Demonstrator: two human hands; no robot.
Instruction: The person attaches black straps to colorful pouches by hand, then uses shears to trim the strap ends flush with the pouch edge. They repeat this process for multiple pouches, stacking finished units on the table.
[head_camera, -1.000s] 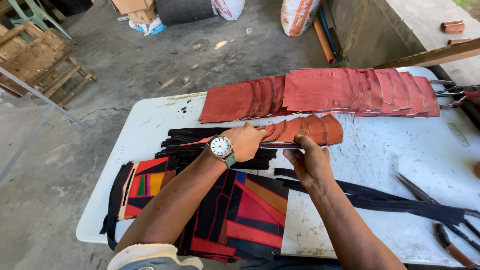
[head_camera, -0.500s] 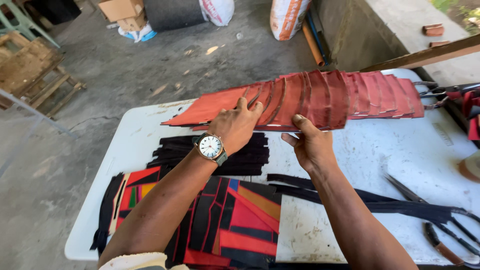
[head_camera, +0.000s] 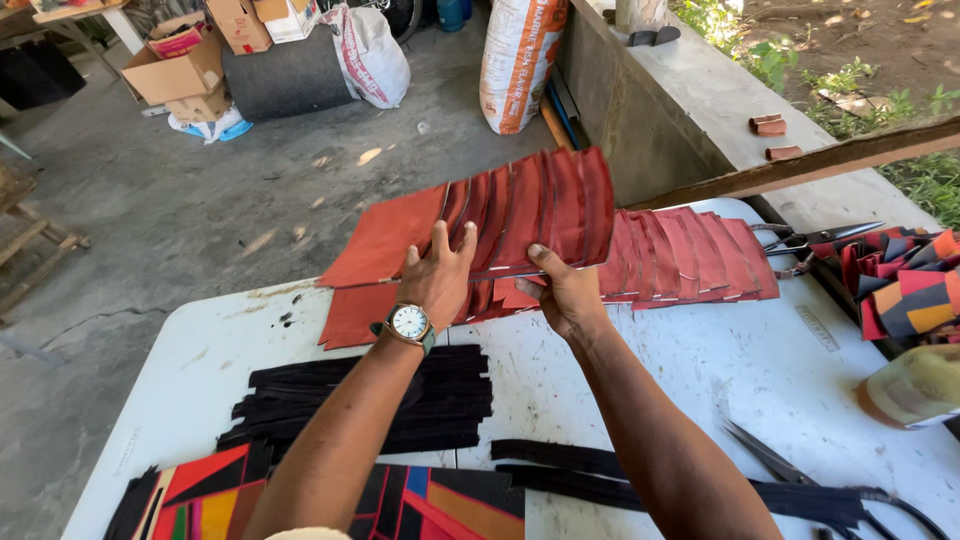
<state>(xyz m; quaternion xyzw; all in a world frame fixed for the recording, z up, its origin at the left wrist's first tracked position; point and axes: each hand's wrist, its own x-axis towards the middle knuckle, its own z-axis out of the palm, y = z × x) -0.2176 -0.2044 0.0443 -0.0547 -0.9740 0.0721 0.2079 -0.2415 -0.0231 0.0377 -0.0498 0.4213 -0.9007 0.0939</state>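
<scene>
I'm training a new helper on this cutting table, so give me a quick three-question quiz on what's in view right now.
1. True or false: both hands hold the fanned stack of red-brown leather pieces above the white table.
2. Which wrist wears the wristwatch?
3. What lies nearest the left forearm? A) black strips B) scissors C) sack

Key: 1 true; 2 left; 3 A.
</scene>
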